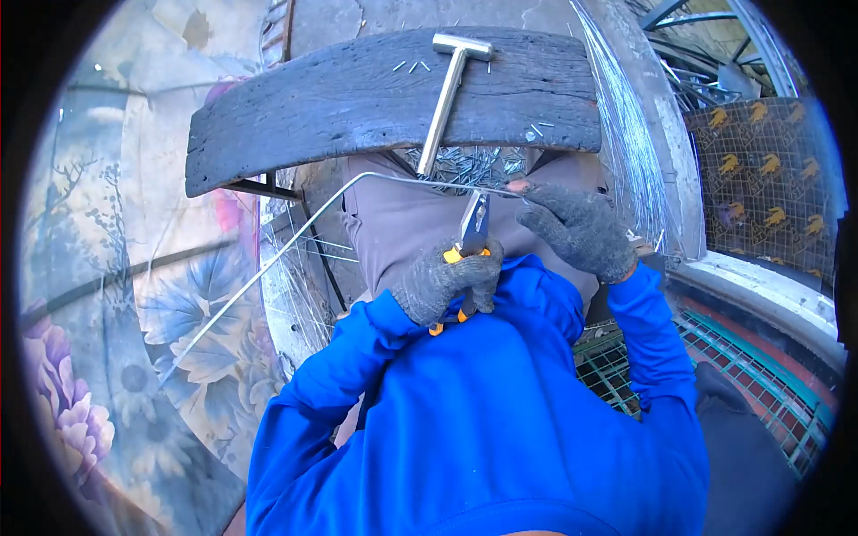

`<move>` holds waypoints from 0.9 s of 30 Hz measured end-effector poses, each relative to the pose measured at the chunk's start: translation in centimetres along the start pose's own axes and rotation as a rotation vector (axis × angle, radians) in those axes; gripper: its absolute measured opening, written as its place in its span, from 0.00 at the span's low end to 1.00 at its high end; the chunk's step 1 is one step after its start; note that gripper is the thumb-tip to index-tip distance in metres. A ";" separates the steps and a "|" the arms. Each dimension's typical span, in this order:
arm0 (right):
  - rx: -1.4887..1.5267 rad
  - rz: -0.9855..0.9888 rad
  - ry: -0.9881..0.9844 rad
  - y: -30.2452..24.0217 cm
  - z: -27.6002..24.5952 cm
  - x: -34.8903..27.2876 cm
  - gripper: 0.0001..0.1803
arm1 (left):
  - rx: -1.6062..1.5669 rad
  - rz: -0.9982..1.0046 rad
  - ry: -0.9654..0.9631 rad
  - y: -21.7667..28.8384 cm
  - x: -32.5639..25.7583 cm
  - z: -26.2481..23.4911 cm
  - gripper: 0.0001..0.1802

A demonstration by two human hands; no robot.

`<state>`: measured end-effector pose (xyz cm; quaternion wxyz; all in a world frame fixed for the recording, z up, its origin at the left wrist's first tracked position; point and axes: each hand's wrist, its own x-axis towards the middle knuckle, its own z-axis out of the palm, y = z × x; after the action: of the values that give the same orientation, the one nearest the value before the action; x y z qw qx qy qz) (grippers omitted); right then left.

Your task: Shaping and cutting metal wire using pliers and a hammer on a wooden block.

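My gloved left hand [447, 279] is wrapped round a pair of pliers [474, 228] with orange-and-black handles, held jaws-up in front of my lap. The jaw tips are at a long metal wire [268, 265]; I cannot tell whether they grip it. This wire has a bend near its upper part and slants down to the left over a flowered sheet. My gloved right hand [579, 230] has its fingers closed at the wire's right end, one bare fingertip showing.
A dark wooden bench [357, 98] spans the far side, bearing a metal hammer [444, 107] and a few short wire pieces. Many cut pieces [474, 168] lie beyond my lap. A bundle of long wires [630, 134] runs along the right, and a green wire grid [742, 375] lies lower right.
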<state>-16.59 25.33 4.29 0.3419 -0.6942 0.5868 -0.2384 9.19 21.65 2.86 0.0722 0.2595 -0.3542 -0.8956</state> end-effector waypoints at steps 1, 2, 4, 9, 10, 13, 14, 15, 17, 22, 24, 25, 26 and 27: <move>-0.115 -0.110 0.033 0.3 0.0 0.0 0.21 | 0.021 0.002 0.013 0.3 -0.1 0.3 0.18; -0.230 -0.220 0.067 0.5 0.1 0.0 0.20 | 0.023 0.002 0.013 0.4 -0.1 0.5 0.18; -0.239 -0.216 0.066 1.2 0.3 0.1 0.19 | 0.048 0.010 0.084 0.5 0.0 0.9 0.18; -0.271 -0.231 0.020 0.6 -0.5 0.1 0.19 | 0.499 0.097 0.407 0.0 1.7 0.5 0.18; -0.300 -0.157 -0.011 0.4 -0.6 0.0 0.19 | 0.728 0.294 0.542 -0.4 2.1 0.3 0.18; -0.397 -0.121 -0.008 -0.5 -1.2 0.0 0.19 | 0.474 -0.037 0.424 0.6 1.3 0.6 0.17; -0.465 -0.159 0.024 -0.8 -1.5 0.2 0.19 | 0.476 -0.036 0.423 0.8 1.1 0.6 0.17; -0.464 -0.160 0.025 -1.2 -1.7 0.3 0.19 | 0.392 -0.032 0.331 0.7 0.8 0.6 0.16; -0.263 -0.131 0.032 -1.6 -2.1 0.4 0.19 | 0.307 -0.029 0.241 0.8 0.3 0.6 0.16; -0.153 -0.171 0.103 0.0 -0.9 0.5 0.17 | 0.098 0.001 0.084 0.9 0.4 0.5 0.18; -0.085 -0.248 0.130 1.0 0.1 0.7 0.17 | -0.120 0.044 -0.062 0.8 0.7 1.2 0.19; -0.056 -0.288 0.155 1.8 0.9 0.8 0.15 | -0.335 0.084 -0.214 0.8 0.8 1.5 0.20; -0.028 -0.329 0.180 2.4 1.3 0.7 0.14 | -0.334 0.084 -0.217 0.8 0.9 1.5 0.20; -0.028 -0.330 0.180 1.7 1.1 0.8 0.14 | -0.275 0.096 -0.221 0.8 1.0 1.3 0.19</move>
<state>-16.72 24.65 2.19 0.2346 -0.7616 0.4965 -0.3441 7.61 21.50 3.76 0.1104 0.1297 -0.2462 -0.9541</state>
